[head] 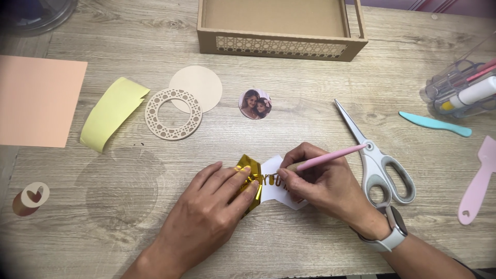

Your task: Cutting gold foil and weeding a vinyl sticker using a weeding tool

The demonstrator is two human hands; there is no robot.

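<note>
Left hand [219,194] lies flat w/ fingers pinning the gold foil [249,178], covering most of it. Right hand [320,181] pinches a pink tool [330,156]; its tip is hidden behind the fingers, handle slanting up-right toward the scissors [380,163]. White card [276,181] sits just left of the scissors, between both hands, mostly covered, so can't tell its long axis. Its gold lettering is partly blocked.
</note>
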